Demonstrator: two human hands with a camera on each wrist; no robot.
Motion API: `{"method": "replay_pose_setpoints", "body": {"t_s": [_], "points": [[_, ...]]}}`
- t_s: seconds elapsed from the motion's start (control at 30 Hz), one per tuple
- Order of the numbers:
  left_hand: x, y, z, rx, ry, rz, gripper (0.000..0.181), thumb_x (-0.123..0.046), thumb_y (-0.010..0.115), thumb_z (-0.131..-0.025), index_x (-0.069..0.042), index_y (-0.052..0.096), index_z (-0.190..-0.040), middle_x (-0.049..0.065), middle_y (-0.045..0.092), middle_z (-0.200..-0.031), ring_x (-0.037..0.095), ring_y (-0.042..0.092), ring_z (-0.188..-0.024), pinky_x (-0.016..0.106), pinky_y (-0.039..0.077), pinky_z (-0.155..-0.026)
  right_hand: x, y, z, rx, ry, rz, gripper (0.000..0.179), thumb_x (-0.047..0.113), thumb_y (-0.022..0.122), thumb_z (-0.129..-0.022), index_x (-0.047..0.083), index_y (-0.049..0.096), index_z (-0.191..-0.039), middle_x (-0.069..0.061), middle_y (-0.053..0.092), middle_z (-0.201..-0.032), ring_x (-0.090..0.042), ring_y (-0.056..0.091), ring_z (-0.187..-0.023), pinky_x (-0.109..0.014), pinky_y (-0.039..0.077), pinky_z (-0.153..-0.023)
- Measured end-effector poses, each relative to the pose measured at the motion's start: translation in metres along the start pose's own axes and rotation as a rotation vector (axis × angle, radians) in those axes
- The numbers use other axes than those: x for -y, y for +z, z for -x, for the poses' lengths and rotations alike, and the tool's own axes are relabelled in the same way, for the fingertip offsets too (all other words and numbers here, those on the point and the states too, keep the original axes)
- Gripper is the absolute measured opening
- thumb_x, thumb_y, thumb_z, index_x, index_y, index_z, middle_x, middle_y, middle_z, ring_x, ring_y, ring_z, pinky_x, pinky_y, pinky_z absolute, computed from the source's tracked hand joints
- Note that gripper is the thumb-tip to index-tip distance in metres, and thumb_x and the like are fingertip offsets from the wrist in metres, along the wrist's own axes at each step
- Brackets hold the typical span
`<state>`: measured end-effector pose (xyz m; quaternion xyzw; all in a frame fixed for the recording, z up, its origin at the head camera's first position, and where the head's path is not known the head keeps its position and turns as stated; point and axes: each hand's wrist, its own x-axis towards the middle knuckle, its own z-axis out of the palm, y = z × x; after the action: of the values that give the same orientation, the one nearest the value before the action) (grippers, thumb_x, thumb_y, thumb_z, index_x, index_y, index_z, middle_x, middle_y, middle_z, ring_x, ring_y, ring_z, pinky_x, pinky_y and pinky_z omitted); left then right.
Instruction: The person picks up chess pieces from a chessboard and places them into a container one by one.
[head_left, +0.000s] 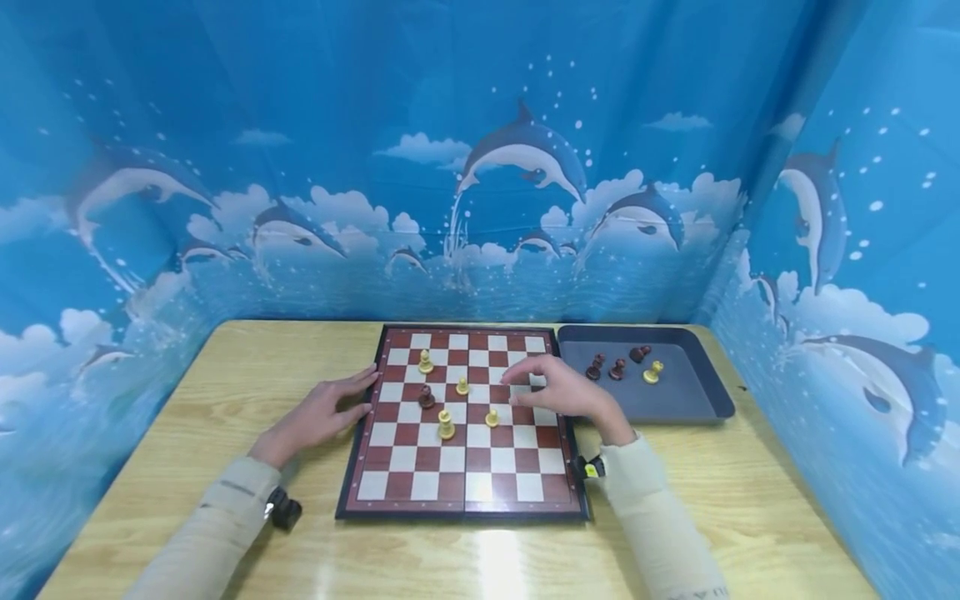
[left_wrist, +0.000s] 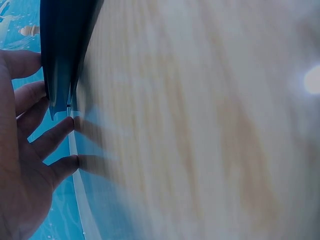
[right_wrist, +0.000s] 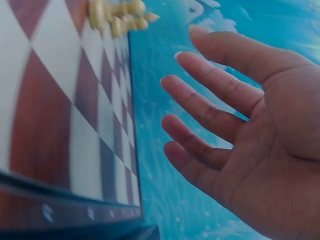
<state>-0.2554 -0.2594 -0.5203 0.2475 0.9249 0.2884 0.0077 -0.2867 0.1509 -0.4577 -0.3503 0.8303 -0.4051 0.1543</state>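
Observation:
A red-and-white chessboard lies on the table with several pieces standing on it. At its left edge, the fingers of my left hand touch the dark border; the left wrist view shows that hand with fingers spread along the board's side. My right hand hovers over the board's right half, thumb and fingers apart, holding nothing. Nearest to it is a cream pawn. Left of that are a tall cream piece, another cream pawn, a dark piece and a cream piece.
A grey tray stands against the board's right side at the back. Inside are dark pieces and a cream knight. The wooden table runs back to a blue dolphin curtain.

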Motion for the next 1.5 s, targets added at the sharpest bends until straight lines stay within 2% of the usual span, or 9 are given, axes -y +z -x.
{"method": "replay_pose_setpoints", "body": {"t_s": [0.2, 0.53, 0.8, 1.03, 1.5], "points": [[0.001, 0.000, 0.000, -0.004, 0.016, -0.011, 0.056, -0.035, 0.055, -0.093, -0.011, 0.039, -0.141, 0.005, 0.029, -0.151, 0.033, 0.035, -0.133, 0.049, 0.031, -0.108, 0.002, 0.016, -0.009, 0.062, 0.031, 0.012, 0.026, 0.016, 0.068, -0.085, 0.008, 0.067, -0.110, -0.003, 0.064, -0.114, -0.021, 0.058, -0.107, -0.047, 0.050, -0.089], [0.000, -0.001, 0.001, -0.009, 0.023, -0.015, 0.057, -0.035, 0.056, -0.092, -0.011, 0.039, -0.141, 0.006, 0.030, -0.150, 0.034, 0.035, -0.132, 0.049, 0.031, -0.108, 0.004, 0.024, -0.014, 0.062, 0.027, 0.040, 0.009, 0.014, 0.069, -0.085, 0.016, 0.073, -0.092, -0.009, 0.062, -0.119, -0.021, 0.054, -0.113, -0.046, 0.047, -0.094], [0.001, -0.001, 0.000, -0.022, 0.057, -0.038, 0.056, -0.033, 0.057, -0.092, -0.007, 0.040, -0.140, 0.011, 0.032, -0.149, 0.038, 0.037, -0.130, 0.052, 0.033, -0.106, 0.005, 0.026, -0.014, 0.064, 0.024, 0.075, 0.009, 0.012, 0.068, -0.085, 0.015, 0.073, -0.091, -0.009, 0.062, -0.119, -0.018, 0.054, -0.113, -0.041, 0.048, -0.095], [0.001, 0.000, 0.001, -0.016, 0.027, -0.014, 0.056, -0.034, 0.056, -0.092, -0.012, 0.040, -0.141, 0.006, 0.030, -0.150, 0.034, 0.036, -0.132, 0.049, 0.031, -0.107, 0.006, 0.028, -0.016, 0.071, 0.024, 0.105, 0.011, 0.011, 0.069, -0.083, 0.017, 0.074, -0.091, -0.007, 0.063, -0.118, -0.016, 0.054, -0.113, -0.036, 0.047, -0.096], [0.001, -0.005, -0.002, 0.001, 0.024, -0.014, 0.056, -0.034, 0.056, -0.093, -0.011, 0.040, -0.141, 0.006, 0.030, -0.150, 0.034, 0.036, -0.132, 0.049, 0.031, -0.108, 0.008, 0.030, -0.021, 0.070, 0.021, 0.130, 0.007, 0.014, 0.070, -0.083, 0.017, 0.073, -0.088, -0.005, 0.065, -0.114, -0.015, 0.055, -0.111, -0.035, 0.046, -0.096]]}}
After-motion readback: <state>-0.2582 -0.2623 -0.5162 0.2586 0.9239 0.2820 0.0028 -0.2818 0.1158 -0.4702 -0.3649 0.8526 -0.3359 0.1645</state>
